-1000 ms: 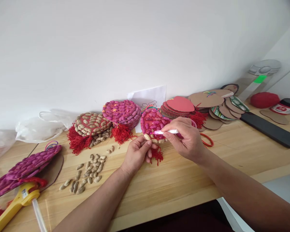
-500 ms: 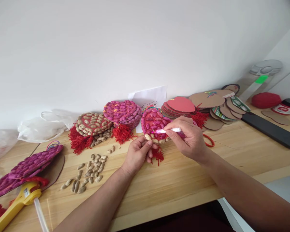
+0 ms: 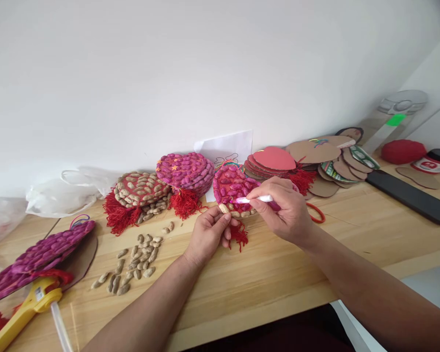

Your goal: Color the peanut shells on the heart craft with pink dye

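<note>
- White wall [image 3: 161, 73] stands behind your pale wood-grained counter [image 3: 264, 274].
- Before you, just over the counter's middle, is the peanut-covered piece [image 3: 231, 185], tilted so its decorated face shows.
- Its upper part is glossy magenta and pink, the nuts packed in bumpy rows around the rim, with a red base visible between them.
- Along the lower edge, the nuts nearest you keep their plain tan shell.
- A red yarn tassel [image 3: 239, 236] hangs beneath that edge; your right hand covers part of the piece's right side.
- Your left hand [image 3: 208, 229] grips the lower left edge between thumb and fingers.
- Your right hand [image 3: 284, 210] is closed around a white pen [image 3: 264, 198], its pink tip at the coloured nuts; you cannot tell whether it touches.
- Loose peanuts [image 3: 144, 259] lie left of your left hand.
- Behind them sits a purple peanut stack [image 3: 185, 171], bearing small orange stars.
</note>
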Available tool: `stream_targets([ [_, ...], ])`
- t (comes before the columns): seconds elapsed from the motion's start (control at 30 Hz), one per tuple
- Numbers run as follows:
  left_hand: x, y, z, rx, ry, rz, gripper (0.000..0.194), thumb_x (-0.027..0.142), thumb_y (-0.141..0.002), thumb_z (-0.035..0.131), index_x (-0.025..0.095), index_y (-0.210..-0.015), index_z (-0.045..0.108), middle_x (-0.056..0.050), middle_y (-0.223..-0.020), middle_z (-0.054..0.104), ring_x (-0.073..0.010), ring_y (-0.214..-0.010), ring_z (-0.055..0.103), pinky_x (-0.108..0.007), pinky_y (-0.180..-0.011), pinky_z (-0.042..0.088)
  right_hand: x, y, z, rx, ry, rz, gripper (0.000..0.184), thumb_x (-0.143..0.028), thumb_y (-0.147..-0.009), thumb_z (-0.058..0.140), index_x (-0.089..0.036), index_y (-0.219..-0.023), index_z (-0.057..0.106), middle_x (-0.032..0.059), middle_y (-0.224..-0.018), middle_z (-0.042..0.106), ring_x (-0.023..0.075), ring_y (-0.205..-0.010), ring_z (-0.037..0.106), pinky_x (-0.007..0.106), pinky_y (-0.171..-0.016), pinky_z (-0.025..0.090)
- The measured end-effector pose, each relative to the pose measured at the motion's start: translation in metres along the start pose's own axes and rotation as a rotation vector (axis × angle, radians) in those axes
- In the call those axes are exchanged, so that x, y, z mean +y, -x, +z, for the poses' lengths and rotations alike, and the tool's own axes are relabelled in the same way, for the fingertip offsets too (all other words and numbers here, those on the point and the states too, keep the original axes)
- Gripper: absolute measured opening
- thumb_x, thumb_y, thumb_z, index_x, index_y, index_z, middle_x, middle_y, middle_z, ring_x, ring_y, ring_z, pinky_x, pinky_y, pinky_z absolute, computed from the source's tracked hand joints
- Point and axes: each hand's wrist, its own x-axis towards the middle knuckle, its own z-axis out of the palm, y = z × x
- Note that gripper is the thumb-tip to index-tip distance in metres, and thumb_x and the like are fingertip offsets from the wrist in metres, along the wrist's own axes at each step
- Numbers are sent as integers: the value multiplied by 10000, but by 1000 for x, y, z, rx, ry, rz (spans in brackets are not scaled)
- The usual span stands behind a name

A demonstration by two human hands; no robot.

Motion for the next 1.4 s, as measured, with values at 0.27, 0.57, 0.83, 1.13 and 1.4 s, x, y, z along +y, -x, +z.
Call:
stream_targets([
  [0.27, -3, -1, -2, -7, -13, 2, 350, 465, -797, 803, 153, -813, 644, -47, -775, 757, -54, -415, 512, -160, -340, 415, -1, -1, -2, 78, 68, -26, 38, -199, -936, 664, -235, -941, 677, 8, -827, 747, 189, -780, 651, 395, -798, 451],
  [0.57, -1, 0, 0, 12, -21, 2, 372, 479, -770, 817, 153, -825, 648, -47, -776, 757, -57, -419, 508, -162, -332, 401, 2, 0, -3, 64, 59, 8, 40, -213, -945, 654, -242, -938, 681, 6, -837, 749, 191, -791, 657, 401, -814, 451],
  [0.83, 0, 0, 0, 12, -16, 7, 369, 474, -769, 819, 153, -844, 652, -48, -777, 760, -55, -415, 502, -157, -329, 404, 1, 0, -2, 24, 56, -6, 41, -221, -947, 650, -241, -928, 680, -4, -831, 756, 186, -790, 666, 397, -814, 436],
  [1.13, -2, -1, -1, 2, -26, 14, 359, 471, -781, 811, 152, -830, 653, -49, -782, 763, -52, -411, 501, -158, -328, 401, 1, 0, -3, 24, 55, -14, 39, -217, -943, 651, -243, -930, 679, -6, -827, 752, 187, -787, 662, 401, -814, 436],
  [1.4, -1, -1, -1, -5, -30, 16, 363, 472, -791, 808, 147, -835, 652, -49, -773, 761, -50, -409, 500, -150, -329, 411, 1, 0, -4, 44, 32, 8, 40, -209, -941, 655, -237, -929, 680, 4, -832, 745, 186, -787, 654, 399, -809, 443],
])
